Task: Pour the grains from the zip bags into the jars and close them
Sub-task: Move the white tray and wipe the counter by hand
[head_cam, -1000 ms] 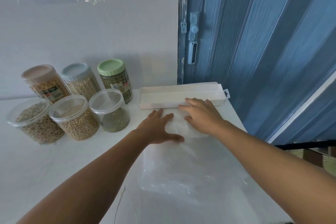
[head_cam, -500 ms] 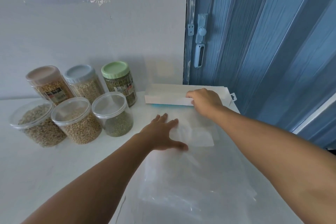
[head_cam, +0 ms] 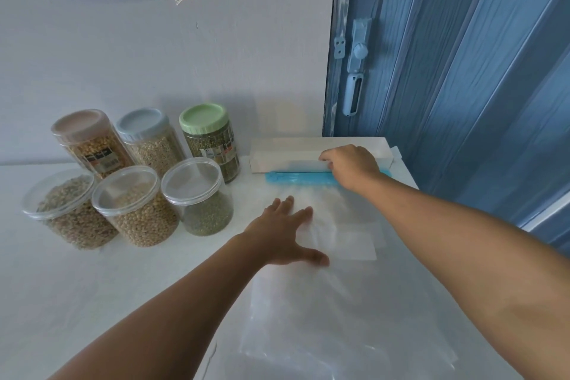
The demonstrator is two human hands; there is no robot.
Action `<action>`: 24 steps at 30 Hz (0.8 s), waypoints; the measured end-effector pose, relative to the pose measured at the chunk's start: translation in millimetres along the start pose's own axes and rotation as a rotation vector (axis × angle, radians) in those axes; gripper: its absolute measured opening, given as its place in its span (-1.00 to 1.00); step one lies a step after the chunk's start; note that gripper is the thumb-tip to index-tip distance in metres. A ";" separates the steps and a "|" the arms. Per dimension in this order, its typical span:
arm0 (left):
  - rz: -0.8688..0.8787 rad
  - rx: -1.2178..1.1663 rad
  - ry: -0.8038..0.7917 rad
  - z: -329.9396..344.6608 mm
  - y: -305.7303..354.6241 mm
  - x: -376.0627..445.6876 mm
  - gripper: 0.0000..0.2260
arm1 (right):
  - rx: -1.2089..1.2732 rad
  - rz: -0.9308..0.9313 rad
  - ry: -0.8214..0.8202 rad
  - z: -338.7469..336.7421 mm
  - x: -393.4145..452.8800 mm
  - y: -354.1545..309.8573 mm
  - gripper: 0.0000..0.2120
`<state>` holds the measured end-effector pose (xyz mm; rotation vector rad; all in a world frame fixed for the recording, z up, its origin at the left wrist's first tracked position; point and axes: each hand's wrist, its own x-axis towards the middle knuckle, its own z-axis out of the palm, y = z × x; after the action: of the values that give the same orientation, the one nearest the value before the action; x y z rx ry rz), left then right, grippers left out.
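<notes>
Several jars of grain stand at the left, all with lids on: a pink-lidded jar (head_cam: 92,142), a blue-lidded jar (head_cam: 148,140) and a green-lidded jar (head_cam: 212,139) behind, three clear-lidded tubs (head_cam: 135,207) in front. An empty clear zip bag (head_cam: 342,302) with a blue zip strip (head_cam: 299,177) lies flat on the white table (head_cam: 61,287). My left hand (head_cam: 283,237) presses flat on the bag, fingers spread. My right hand (head_cam: 351,163) grips the front edge of a long white box (head_cam: 290,153) at the back, just above the zip strip.
A blue folding door (head_cam: 462,71) with a latch (head_cam: 354,83) stands to the right of the table. The table's right edge runs close beside my right arm. A pale wall rises behind the jars, with clear film taped near the top left.
My right hand has moved from the bag to the white box and lifted its front edge, uncovering the blue zip strip. My left hand stays pressed on the bag.
</notes>
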<state>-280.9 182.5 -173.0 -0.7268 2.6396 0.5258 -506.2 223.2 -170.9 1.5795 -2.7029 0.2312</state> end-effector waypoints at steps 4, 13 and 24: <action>-0.002 0.001 0.015 0.4 -0.4 -0.8 0.06 | 0.048 -0.041 0.128 -9.6 -27.3 -5.4 -0.60; 0.004 -0.082 0.058 5.3 -1.9 -3.7 0.03 | 0.174 0.186 -0.041 -6.0 -150.8 7.1 -0.61; 0.093 -0.299 0.428 11.3 1.0 -61.4 -0.41 | 0.282 0.080 -0.181 -31.3 -200.6 11.5 -0.49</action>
<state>-229.4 213.6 -156.6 -0.8901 3.0383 0.8925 -419.4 406.6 -156.6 1.6310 -2.9871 0.5165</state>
